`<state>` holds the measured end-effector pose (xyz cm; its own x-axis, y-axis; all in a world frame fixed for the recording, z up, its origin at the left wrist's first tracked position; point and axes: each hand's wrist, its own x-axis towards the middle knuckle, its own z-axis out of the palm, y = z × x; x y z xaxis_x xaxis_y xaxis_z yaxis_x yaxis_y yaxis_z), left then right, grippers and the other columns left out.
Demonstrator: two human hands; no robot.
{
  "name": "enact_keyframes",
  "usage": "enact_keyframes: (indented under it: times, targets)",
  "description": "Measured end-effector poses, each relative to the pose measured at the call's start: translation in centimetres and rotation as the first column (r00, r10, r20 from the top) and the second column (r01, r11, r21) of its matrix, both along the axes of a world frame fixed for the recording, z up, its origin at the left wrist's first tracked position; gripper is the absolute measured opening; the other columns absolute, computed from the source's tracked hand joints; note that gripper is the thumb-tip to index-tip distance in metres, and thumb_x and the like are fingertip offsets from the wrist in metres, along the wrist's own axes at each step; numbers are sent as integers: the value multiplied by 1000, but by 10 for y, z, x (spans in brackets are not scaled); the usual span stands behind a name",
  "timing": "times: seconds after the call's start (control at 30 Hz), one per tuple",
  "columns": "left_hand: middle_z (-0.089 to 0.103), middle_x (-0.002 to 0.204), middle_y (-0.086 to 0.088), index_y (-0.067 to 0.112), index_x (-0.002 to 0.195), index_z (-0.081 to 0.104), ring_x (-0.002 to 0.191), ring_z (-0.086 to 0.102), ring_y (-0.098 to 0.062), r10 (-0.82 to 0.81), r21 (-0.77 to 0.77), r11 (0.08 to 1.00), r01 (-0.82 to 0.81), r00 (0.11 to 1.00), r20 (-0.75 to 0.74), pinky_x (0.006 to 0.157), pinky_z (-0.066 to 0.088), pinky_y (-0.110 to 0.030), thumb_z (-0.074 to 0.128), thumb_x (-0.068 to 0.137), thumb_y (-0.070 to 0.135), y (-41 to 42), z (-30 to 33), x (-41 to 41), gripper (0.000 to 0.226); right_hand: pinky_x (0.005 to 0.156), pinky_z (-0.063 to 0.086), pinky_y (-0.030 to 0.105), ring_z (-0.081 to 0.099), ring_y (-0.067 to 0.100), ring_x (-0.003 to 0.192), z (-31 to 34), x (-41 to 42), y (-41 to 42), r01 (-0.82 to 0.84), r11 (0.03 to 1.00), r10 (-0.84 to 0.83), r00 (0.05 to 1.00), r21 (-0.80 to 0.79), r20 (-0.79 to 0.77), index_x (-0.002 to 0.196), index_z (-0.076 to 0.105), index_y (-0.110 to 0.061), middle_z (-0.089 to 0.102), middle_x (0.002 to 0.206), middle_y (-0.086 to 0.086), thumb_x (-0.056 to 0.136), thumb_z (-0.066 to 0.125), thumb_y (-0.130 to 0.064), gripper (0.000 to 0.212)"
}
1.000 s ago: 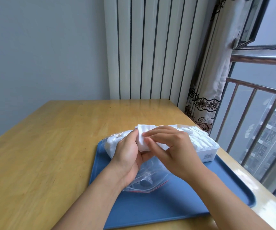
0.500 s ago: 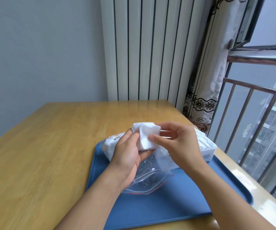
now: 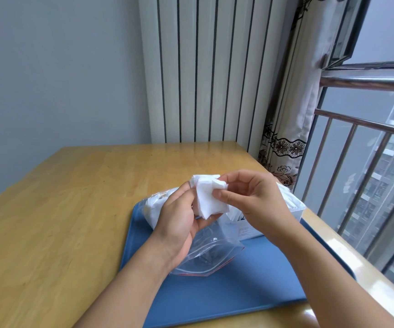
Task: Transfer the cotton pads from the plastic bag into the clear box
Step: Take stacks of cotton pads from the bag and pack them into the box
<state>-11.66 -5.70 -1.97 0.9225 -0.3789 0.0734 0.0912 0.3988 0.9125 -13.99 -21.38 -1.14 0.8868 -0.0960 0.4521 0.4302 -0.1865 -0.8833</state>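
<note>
A small stack of white cotton pads is held up above the tray between both hands. My left hand grips the stack from the left and below. My right hand pinches the stack's right edge with thumb and fingers. Below them lies the clear zip plastic bag with a red seal line, its far end still holding white pads. The clear box, filled with upright pads, stands behind my right hand and is partly hidden by it.
Bag and box sit on a blue tray on a wooden table. A radiator and curtain stand behind; a window railing runs along the right table edge.
Both hands have lifted the pad stack up out of the bag; my right hand moved from covering the pads to pinching their right edge, and the stack now stands more upright.
</note>
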Motion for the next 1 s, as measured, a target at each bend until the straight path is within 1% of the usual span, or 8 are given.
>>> enact_keyframes:
  times: [0.13, 0.33, 0.5, 0.57, 0.63, 0.77, 0.93, 1.0]
  targets:
    - [72, 122, -12, 7, 125, 64, 118, 66, -25, -32, 6, 999, 31, 999, 40, 94, 57, -40, 48, 101, 37, -2, 0, -4, 42, 72, 58, 31, 70, 15, 73, 1, -1, 3, 89, 996, -89, 996, 29, -9, 91, 73, -13, 76, 82, 6, 75, 84, 3, 24]
    - [69, 125, -11, 18, 123, 54, 113, 69, -17, -45, 184, 983, 10, 981, 191, 94, 57, -31, 47, 103, 4, -10, -6, -11, 26, 97, 43, 19, 48, -11, 127, 2, -7, 19, 29, 999, -26, 996, 32, -86, 144, 43, -39, 55, 137, -18, 86, 56, -30, 60]
    - [60, 132, 26, 43, 150, 6, 110, 64, 6, -190, 431, 900, 63, 948, 257, 107, 47, -35, 54, 99, 46, -9, -11, -16, 71, 96, 48, 22, 44, -14, 128, -1, -15, 26, -144, 989, 141, 978, -12, -157, 152, 22, -49, 43, 144, -27, 89, 50, -49, 70]
    - [74, 103, 20, 37, 132, 39, 82, 72, -4, -155, 401, 916, 5, 926, 344, 76, 61, -36, 50, 104, 24, -7, -8, -14, 34, 73, 53, 16, 64, -1, 100, 4, -15, 15, -185, 977, 172, 978, -104, -121, 148, 41, -38, 58, 135, -12, 90, 64, -39, 63]
    - [74, 84, 8, 34, 106, 49, 61, 65, -11, -66, 356, 931, -85, 918, 392, 43, 48, -29, 49, 100, 2, -6, -6, -12, 32, 64, 56, 32, 68, 14, 73, 8, -13, 2, -153, 950, 143, 988, -271, -56, 131, 62, -25, 73, 104, 5, 89, 75, -26, 44]
    - [68, 94, -3, 22, 99, 50, 54, 57, -12, 107, 338, 904, -261, 904, 413, 43, 40, -18, 78, 83, 10, -6, -10, -6, 35, 61, 47, 36, 52, 8, 65, 12, -8, -18, 23, 853, -7, 999, -521, 33, 88, 73, -16, 64, 69, 2, 87, 79, -25, 11]
    - [60, 104, 26, 35, 107, 58, 80, 52, 4, -4, 445, 685, -577, 608, 794, 70, 41, -10, 77, 75, 52, -1, -12, -4, 41, 50, 52, 26, 63, 16, 61, 30, -10, -58, 431, 896, -421, 901, 103, -108, 90, 68, 10, 67, 75, 14, 85, 75, -21, 33]
    - [60, 107, 28, 36, 109, 63, 97, 48, 3, -182, 498, 645, -580, 516, 837, 83, 38, -9, 65, 77, 61, -2, -13, -7, 41, 47, 45, 23, 56, 15, 54, 29, -9, -64, 470, 879, -437, 858, 73, -270, 86, 68, 7, 61, 69, 8, 81, 78, -24, 33]
